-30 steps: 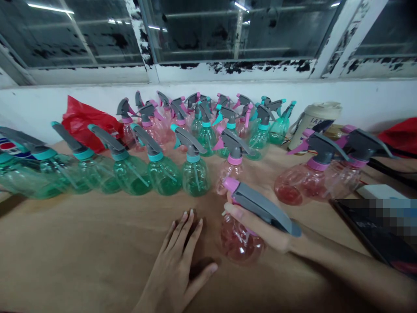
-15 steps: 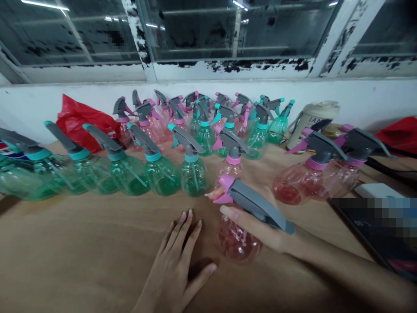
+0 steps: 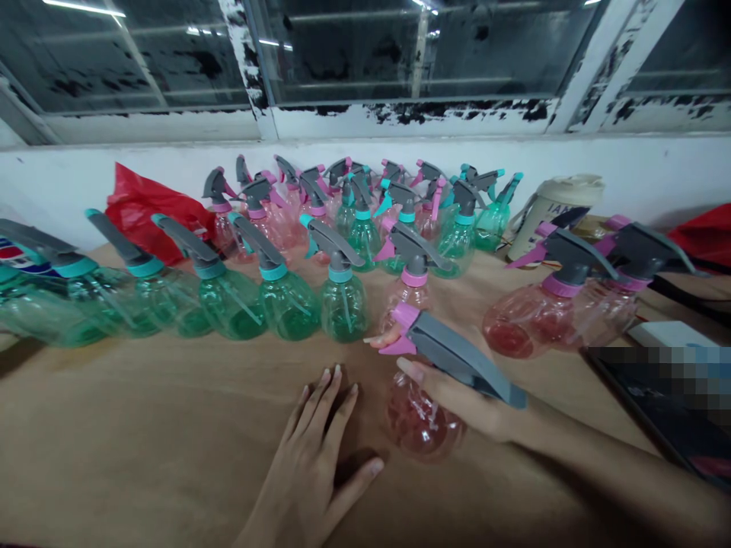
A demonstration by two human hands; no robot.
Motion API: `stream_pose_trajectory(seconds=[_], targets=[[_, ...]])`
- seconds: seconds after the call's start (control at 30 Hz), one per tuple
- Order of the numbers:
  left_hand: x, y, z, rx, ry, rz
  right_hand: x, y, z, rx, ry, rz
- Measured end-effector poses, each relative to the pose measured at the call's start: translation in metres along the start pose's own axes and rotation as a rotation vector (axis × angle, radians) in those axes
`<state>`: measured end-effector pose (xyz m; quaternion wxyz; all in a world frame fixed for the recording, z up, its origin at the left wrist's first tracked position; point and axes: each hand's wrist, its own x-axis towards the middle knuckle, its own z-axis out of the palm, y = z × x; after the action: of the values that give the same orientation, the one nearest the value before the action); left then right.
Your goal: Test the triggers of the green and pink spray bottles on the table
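My right hand point(image 3: 451, 388) is closed round the neck of a pink spray bottle point(image 3: 422, 422), below its grey and pink trigger head. The bottle stands upright on the wooden table point(image 3: 171, 449), its handle pointing back over my wrist. To its left, my left hand point(image 3: 320, 449) lies flat with fingers spread, palm down on the tabletop, holding nothing. Just beyond the hands is another pink spray bottle point(image 3: 412, 283), partly hidden by the one I hold. Beside it a green spray bottle point(image 3: 343, 308) heads a row of several green ones running left.
Two pink spray bottles point(image 3: 517, 327) stand at the right, near a dark screen device point(image 3: 645, 426) and a white box point(image 3: 679, 335). More pink and green bottles crowd the wall. A cream cup point(image 3: 553, 213) and a red plastic bag point(image 3: 148, 213) stand behind.
The whole view has shifted slightly, so everything sits a little further right. My right hand keeps its grip on the pink spray bottle, and my left hand stays flat.
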<state>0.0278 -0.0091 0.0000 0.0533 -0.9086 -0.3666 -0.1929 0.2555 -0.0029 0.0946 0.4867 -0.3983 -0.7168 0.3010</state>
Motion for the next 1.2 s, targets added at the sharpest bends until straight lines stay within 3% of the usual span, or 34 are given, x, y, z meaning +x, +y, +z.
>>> stream_pose_trajectory(seconds=[0.23,0.67,0.77,1.0,1.2], targets=[[-0.0010,-0.0009,0.0013,0.004,0.003,0.008,0.0006,-0.0008,-0.0009,-0.008,-0.010,-0.051],[0.0007,0.0017,-0.0036,-0.007,-0.011,-0.017,0.0033,-0.0037,-0.0029,-0.098,-0.018,0.014],[0.0008,0.0014,-0.0041,-0.018,-0.011,-0.019,0.0036,-0.0035,-0.0033,-0.055,-0.027,-0.027],[0.0006,0.0013,-0.0033,-0.010,-0.010,-0.014,0.0009,-0.0009,0.0035,-0.018,0.069,-0.020],[0.0002,0.0015,-0.0022,-0.017,-0.021,-0.024,-0.0007,0.0001,0.0043,0.011,0.065,0.009]])
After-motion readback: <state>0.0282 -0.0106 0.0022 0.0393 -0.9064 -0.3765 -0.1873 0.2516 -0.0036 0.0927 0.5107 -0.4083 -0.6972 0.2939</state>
